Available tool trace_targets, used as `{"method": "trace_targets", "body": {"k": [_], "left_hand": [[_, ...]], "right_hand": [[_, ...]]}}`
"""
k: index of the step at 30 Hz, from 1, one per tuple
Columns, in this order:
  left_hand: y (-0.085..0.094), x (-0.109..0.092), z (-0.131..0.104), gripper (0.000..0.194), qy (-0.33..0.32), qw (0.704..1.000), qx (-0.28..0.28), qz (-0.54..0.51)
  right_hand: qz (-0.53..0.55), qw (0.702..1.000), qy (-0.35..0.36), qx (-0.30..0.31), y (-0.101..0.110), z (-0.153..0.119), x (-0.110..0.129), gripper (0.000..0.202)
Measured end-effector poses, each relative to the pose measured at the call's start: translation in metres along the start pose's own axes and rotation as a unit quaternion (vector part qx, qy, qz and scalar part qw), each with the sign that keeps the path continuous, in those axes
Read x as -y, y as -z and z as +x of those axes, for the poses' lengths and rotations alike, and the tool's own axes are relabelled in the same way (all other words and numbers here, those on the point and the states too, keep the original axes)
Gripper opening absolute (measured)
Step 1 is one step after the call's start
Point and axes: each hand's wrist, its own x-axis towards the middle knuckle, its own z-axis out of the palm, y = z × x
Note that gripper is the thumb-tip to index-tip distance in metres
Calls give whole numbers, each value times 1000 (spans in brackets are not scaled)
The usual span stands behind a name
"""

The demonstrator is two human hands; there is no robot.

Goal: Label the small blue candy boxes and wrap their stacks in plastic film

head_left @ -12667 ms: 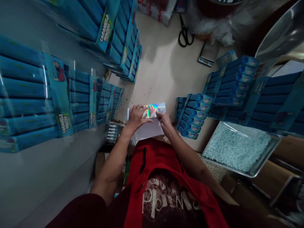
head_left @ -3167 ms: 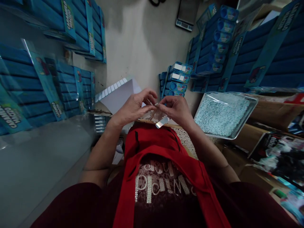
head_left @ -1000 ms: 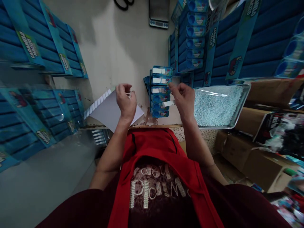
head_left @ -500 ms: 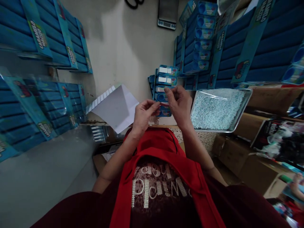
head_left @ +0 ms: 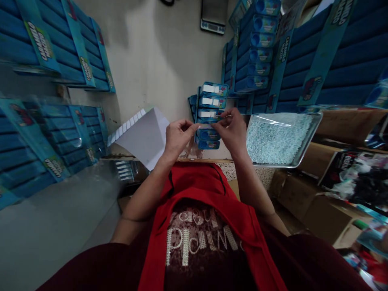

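Note:
A short row of small blue boxes (head_left: 209, 144) lies on the table in front of me. White labels (head_left: 210, 101) sit on the ends of the upper ones. Over a lower box, a thin pale label (head_left: 206, 126) stretches between my fingertips. My left hand (head_left: 177, 139) pinches its left end, and my right hand (head_left: 233, 131) has thumb and fingers at its right end, close to the box faces. To the left, beside my left hand, lies a sheet of backing paper (head_left: 145, 135) with a strip of white labels along its edge.
Bundled blue boxes stand in stacks at the left (head_left: 54, 52) and right (head_left: 260, 52). A metal tray of pale blue pellets (head_left: 277, 137) is right of my right hand. A small scale (head_left: 213, 18) stands at the back. Cardboard boxes (head_left: 291, 196) are stacked lower right.
Both hands have spread slightly and moved onto the row of boxes, with the label now lying flatter across a lower box. The third box's white label is now uncovered by my right hand.

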Motion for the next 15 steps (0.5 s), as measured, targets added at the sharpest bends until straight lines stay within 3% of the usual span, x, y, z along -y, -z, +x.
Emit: {"method": "trace_targets", "body": {"k": [9, 13, 15], "left_hand": [[-3, 8, 8, 27, 10, 1000, 2, -21], [-15, 23, 14, 41, 80, 988, 31, -130], [-24, 32, 15, 48, 132, 974, 20, -182]], "right_hand": [[-79, 996, 13, -32, -9, -2, 1, 33], [-106, 991, 43, -67, -4, 2, -6, 39], [-74, 995, 35, -53, -3, 7, -17, 46]]}}
